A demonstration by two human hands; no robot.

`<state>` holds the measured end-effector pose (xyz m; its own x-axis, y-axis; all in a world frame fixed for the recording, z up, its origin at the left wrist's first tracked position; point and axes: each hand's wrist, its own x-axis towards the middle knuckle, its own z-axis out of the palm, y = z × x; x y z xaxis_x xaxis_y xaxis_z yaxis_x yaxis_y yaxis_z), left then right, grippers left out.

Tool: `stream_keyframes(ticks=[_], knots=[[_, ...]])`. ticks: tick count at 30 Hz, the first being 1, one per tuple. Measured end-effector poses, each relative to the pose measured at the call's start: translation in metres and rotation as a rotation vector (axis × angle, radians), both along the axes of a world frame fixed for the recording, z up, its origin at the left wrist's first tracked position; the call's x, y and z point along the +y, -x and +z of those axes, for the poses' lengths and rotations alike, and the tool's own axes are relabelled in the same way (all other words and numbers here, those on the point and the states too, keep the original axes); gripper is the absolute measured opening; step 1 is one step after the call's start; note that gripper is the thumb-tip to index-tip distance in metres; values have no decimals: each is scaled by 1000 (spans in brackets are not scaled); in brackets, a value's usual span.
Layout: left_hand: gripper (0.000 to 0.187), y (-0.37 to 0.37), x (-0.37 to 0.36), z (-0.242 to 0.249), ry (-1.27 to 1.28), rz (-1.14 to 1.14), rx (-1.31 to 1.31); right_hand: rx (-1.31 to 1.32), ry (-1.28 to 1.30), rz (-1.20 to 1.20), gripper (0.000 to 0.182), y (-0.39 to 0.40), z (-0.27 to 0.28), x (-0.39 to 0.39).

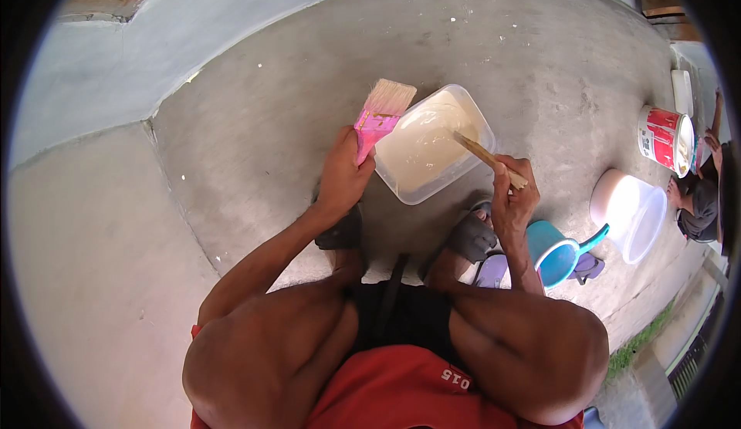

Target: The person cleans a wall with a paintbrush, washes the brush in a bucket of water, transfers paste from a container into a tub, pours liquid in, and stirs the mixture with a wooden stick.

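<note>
My left hand [344, 170] is closed round the pink handle of a wide paintbrush [380, 116], its pale bristles pointing up and away from me. Beside the brush, a clear rectangular plastic tub [410, 196] sits on the floor with cream-coloured paint [429, 145] inside. In my right hand [515, 197] is a wooden stick [482, 153], gripped near its end. The stick's far tip reaches over the tub's right side and appears to meet the paint. The brush bristles are at the tub's upper left, apart from the paint's surface.
Right of my feet stand a blue dipper [549, 248], a translucent bucket [624, 211] and a red-and-white paint pail [662, 137]. Purple sandals [491, 271] lie near the dipper. Another person [701, 197] sits at the far right. A pale wall [100, 82] borders the concrete floor [262, 120].
</note>
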<state>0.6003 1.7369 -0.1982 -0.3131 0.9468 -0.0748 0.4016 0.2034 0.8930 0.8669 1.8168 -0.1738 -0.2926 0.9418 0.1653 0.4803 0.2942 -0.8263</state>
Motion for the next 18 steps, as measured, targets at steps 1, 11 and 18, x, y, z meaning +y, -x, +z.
stream_keyframes(ticks=[1, 11, 18], knots=[[24, 0, -1, -1, 0, 1, -1, -30, -8, -19, 11, -4, -1, -4], [24, -4, 3, 2, 34, 14, -15, 27, -96, 82, 11, 8, 0, -9], [23, -6, 4, 1, 18, 45, -23, 57, -85, 144, 10, 14, -5, -11]])
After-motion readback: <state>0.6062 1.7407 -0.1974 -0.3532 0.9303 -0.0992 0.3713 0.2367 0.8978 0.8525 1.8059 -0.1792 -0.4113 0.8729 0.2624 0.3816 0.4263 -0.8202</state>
